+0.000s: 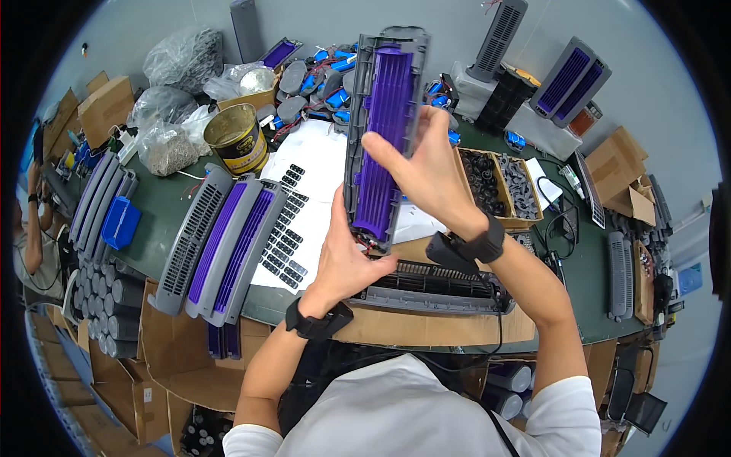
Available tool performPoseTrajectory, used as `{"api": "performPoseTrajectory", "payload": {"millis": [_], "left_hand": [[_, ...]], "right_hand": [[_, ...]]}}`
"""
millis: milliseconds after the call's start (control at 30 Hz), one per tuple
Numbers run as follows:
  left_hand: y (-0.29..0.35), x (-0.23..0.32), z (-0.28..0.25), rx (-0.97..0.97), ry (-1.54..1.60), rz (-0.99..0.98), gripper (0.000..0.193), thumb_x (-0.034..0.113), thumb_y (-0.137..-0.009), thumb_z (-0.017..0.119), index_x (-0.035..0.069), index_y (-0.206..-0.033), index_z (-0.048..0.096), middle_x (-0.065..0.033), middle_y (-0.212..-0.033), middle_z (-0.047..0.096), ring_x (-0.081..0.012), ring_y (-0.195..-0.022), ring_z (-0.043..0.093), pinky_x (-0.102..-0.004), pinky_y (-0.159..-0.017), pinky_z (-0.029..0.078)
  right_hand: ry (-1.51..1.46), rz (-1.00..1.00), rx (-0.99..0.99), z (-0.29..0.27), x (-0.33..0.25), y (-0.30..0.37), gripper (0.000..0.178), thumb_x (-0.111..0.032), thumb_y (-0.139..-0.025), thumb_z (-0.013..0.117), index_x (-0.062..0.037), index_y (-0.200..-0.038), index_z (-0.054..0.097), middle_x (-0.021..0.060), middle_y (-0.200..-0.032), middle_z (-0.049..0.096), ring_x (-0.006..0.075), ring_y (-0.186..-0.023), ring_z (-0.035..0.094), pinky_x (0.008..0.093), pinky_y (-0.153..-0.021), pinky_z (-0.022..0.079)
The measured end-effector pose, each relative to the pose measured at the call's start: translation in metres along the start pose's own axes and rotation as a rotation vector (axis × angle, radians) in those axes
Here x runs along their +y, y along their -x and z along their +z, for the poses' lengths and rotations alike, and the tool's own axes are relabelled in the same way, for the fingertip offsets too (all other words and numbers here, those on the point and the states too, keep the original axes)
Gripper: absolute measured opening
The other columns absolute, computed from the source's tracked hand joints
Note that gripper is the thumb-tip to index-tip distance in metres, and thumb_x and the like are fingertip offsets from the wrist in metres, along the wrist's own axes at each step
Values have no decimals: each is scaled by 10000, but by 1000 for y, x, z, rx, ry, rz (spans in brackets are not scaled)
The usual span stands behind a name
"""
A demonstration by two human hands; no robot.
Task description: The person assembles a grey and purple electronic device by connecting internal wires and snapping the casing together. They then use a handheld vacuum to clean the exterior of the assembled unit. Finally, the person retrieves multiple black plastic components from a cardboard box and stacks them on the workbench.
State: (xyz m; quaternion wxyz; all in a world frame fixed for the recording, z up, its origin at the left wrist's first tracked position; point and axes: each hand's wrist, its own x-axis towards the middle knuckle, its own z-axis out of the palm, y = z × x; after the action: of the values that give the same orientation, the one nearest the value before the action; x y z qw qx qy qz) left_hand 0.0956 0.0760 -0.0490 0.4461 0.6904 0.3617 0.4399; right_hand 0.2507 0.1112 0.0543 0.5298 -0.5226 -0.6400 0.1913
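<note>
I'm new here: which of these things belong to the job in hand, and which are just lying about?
Probably part of the job:
Purple-and-gray panel, held by the left hand and right hand
Long dark casing lying on cardboard
Similar panels on the left

Apparently just lying about:
Yellow-and-black bucket
Blue bin
Plastic bags

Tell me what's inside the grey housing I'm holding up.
A purple ribbed panel shows inside the grey housing. The right hand covers part of it, and whatever lies beneath the panel is hidden.
</note>
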Motion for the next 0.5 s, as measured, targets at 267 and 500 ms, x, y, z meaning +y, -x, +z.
{"api": "performPoseTrajectory", "payload": {"millis": [267,500], "left_hand": [[-5,-29,-44,-588,712,-363,1009,291,-617,780,-14,-1459,316,-119,-1228,528,-217,-1116,532,-328,-994,405],[-3,-35,-48,-784,679,-409,932,251,-647,851,-39,-1399,384,-142,-1323,505,-216,-1254,465,-343,-1064,361]], "right_hand": [[773,-944,-325,-24,18,49,487,-165,-789,691,-252,-1250,561,50,-1263,550,255,-1311,466,509,-1166,264],[906,-1153,-248,-17,53,49,543,-189,-806,648,-361,-1300,504,3,-1204,563,195,-1183,535,488,-1135,317]]}}
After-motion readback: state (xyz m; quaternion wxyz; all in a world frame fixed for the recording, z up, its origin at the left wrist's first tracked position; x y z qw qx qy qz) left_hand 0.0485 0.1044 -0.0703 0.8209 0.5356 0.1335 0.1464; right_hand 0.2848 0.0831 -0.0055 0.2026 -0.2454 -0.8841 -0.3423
